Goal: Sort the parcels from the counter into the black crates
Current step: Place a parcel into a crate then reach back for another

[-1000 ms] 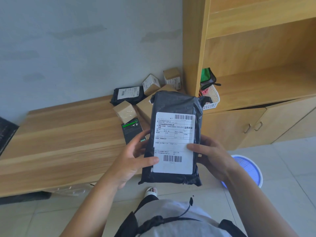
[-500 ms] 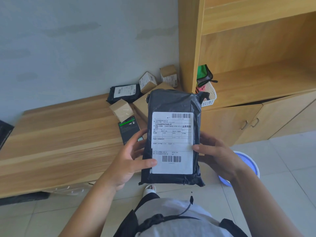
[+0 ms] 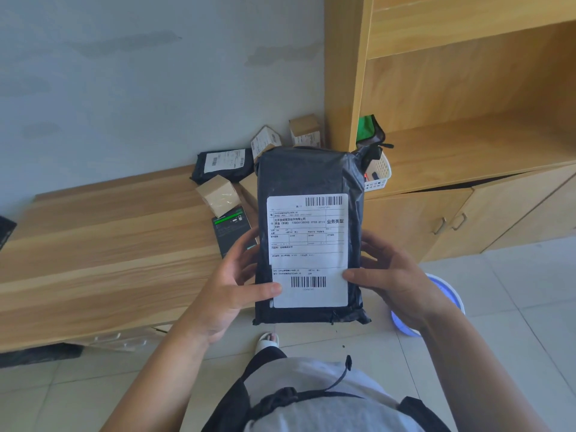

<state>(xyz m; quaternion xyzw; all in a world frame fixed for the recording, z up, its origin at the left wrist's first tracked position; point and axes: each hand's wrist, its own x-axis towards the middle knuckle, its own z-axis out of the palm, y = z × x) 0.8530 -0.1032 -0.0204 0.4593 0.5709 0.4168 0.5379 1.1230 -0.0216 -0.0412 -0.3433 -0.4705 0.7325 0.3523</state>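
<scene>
A black plastic mailer parcel [image 3: 307,173] with a white shipping label facing me is held upright in front of my chest, above the floor and just off the counter's front right corner. My left hand [image 3: 232,286] grips its left edge, thumb on the label's lower left. My right hand [image 3: 394,277] grips the right edge, thumb on the label's lower right. On the wooden counter [image 3: 103,241] behind lie another black mailer [image 3: 223,165], a small brown box [image 3: 218,194], a dark flat box with a green stripe [image 3: 230,227] and two labelled cardboard boxes [image 3: 285,138].
A wooden shelf unit [image 3: 467,151] with cabinet doors stands to the right, holding a white basket [image 3: 378,171] and a green pouch [image 3: 367,127]. A blue round basin [image 3: 445,294] sits on the tiled floor. A black crate edge [image 3: 6,229] shows at far left.
The parcel has tilted more upright and squarer to me. Both hands shifted slightly lower along its edges, thumbs now on the label's bottom corners.
</scene>
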